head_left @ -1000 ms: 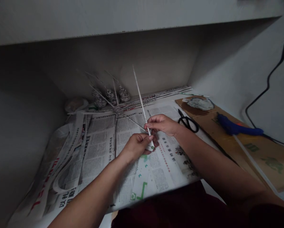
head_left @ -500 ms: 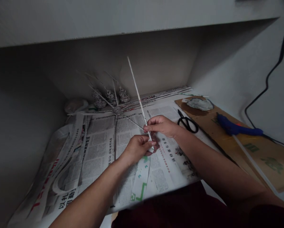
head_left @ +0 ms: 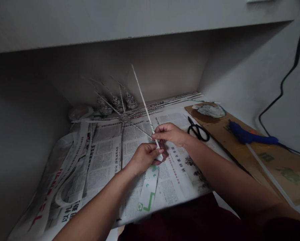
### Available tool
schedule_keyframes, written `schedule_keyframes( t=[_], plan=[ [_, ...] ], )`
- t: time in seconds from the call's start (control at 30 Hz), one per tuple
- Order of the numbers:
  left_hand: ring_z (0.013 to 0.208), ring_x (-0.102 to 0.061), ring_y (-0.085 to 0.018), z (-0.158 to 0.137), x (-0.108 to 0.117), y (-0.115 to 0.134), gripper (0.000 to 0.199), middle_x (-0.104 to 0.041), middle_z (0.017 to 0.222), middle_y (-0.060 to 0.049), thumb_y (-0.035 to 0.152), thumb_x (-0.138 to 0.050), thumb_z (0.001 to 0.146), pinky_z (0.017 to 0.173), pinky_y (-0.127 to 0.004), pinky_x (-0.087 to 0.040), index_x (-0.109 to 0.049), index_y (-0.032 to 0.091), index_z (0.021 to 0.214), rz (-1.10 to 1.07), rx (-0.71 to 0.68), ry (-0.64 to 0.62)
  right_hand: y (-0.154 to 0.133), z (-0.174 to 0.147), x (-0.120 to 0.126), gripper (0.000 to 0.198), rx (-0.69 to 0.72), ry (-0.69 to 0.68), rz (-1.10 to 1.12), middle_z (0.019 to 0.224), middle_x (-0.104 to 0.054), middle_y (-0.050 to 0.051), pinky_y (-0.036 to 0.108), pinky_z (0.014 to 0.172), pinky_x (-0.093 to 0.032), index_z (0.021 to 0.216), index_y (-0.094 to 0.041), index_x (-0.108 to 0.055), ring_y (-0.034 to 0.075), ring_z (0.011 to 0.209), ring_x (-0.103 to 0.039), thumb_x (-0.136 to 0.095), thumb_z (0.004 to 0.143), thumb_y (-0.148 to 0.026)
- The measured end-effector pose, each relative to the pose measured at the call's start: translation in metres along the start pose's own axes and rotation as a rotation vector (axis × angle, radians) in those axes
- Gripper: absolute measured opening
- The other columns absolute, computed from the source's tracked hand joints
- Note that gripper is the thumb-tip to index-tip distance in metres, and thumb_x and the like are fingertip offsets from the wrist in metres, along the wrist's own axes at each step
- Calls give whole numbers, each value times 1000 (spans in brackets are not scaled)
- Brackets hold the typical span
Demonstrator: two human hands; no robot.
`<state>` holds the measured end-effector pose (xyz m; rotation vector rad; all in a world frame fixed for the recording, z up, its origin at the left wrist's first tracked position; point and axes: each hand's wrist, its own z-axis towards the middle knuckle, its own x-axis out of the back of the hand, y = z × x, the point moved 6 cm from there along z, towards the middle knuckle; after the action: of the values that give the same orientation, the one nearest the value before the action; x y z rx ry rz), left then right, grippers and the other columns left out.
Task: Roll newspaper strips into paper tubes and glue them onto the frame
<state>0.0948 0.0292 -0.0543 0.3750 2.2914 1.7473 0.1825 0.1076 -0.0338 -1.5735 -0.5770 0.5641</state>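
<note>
A thin rolled paper stick [head_left: 144, 103] slants up and to the left from my two hands. My left hand [head_left: 146, 155] is closed on its lower end, where the paper is still a flat strip, thumb pressed on top. Just above, my right hand [head_left: 168, 133] pinches the stick between thumb and fingers. A printed paper strip [head_left: 150, 184] with green marks trails below my left hand. Behind, a spoked piece of joined paper sticks [head_left: 124, 118] lies on the newspaper [head_left: 132, 144], one spoke reaching towards my hands.
Several woven paper cones [head_left: 117, 102] stand at the back wall beside a bundle of paper sticks [head_left: 175, 98]. Black scissors [head_left: 198, 130] lie right of my hands. A blue glue gun [head_left: 251, 134] rests on cardboard [head_left: 262, 160]. Loose paper strips [head_left: 64, 187] lie at left.
The paper stick's tip has dropped slightly and shifted a little left. Both hands stay closed on it in nearly the same place.
</note>
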Motion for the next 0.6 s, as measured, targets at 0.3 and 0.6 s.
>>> schedule_keyframes(
  t=[0.3, 0.6],
  plan=[
    [78, -61, -16, 1, 0, -1, 30, -68, 87, -9, 43, -63, 76, 68, -28, -51, -69, 14, 82, -9, -2, 10, 1, 2, -2, 37, 52, 44, -11, 52, -54, -4, 19, 45, -36, 62, -15, -54, 6, 46, -45, -76, 63, -44],
    [79, -61, -18, 0, 5, 2, 36, -68, 86, -9, 46, -66, 72, 63, -29, -53, -69, 14, 88, -54, 9, 21, -41, -26, 133, 40, -61, 828, -1130, 105, -63, 15, 32, 80, -42, 104, -14, -64, 24, 98, -58, -48, 86, -46]
  ],
)
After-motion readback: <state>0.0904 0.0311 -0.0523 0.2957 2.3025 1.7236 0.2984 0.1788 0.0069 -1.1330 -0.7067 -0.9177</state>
